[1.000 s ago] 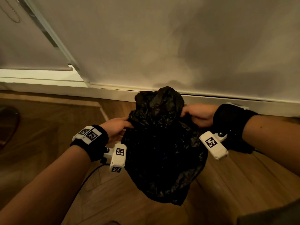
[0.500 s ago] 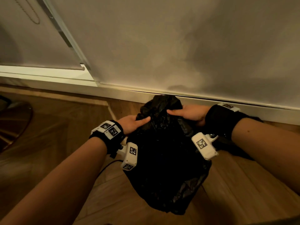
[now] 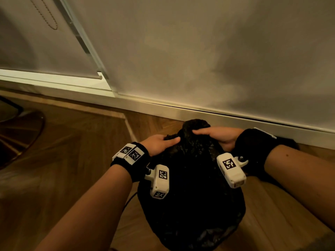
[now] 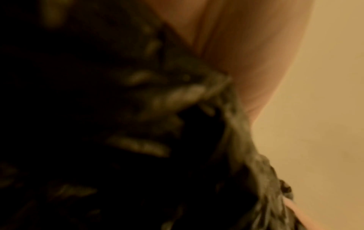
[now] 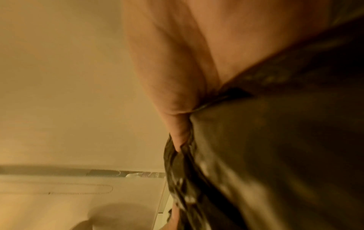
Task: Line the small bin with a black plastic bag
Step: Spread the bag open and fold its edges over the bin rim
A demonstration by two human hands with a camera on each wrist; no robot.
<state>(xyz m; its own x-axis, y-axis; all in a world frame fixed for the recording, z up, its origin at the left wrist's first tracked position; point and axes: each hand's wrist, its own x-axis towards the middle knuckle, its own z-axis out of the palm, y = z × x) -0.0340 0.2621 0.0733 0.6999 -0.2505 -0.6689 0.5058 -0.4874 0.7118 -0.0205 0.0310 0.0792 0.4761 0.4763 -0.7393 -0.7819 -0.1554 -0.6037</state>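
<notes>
A crumpled black plastic bag point(image 3: 190, 200) bulges over the wooden floor between my forearms; it hides whatever is under it, and no bin shows. My left hand point(image 3: 160, 144) holds the bag's gathered top from the left, one digit lying straight along the plastic. My right hand point(image 3: 216, 135) holds the same bunch from the right, its fingers laid over the top. In the left wrist view the black plastic bag point(image 4: 138, 124) is creased against my left hand point(image 4: 246, 51). The right wrist view shows the black plastic bag point(image 5: 275, 140) pulled taut from my right hand point(image 5: 177, 77).
The white wall and skirting board point(image 3: 235, 118) run just behind the bag. A blind with a bead chain point(image 3: 45, 17) hangs at the far left. A round brass furniture base point(image 3: 20, 134) stands on the floor at left. A dark shape point(image 3: 288, 142) lies behind my right wrist.
Both hands have moved inward and now almost meet at the top of the bag. The bunch of plastic standing above them has become smaller.
</notes>
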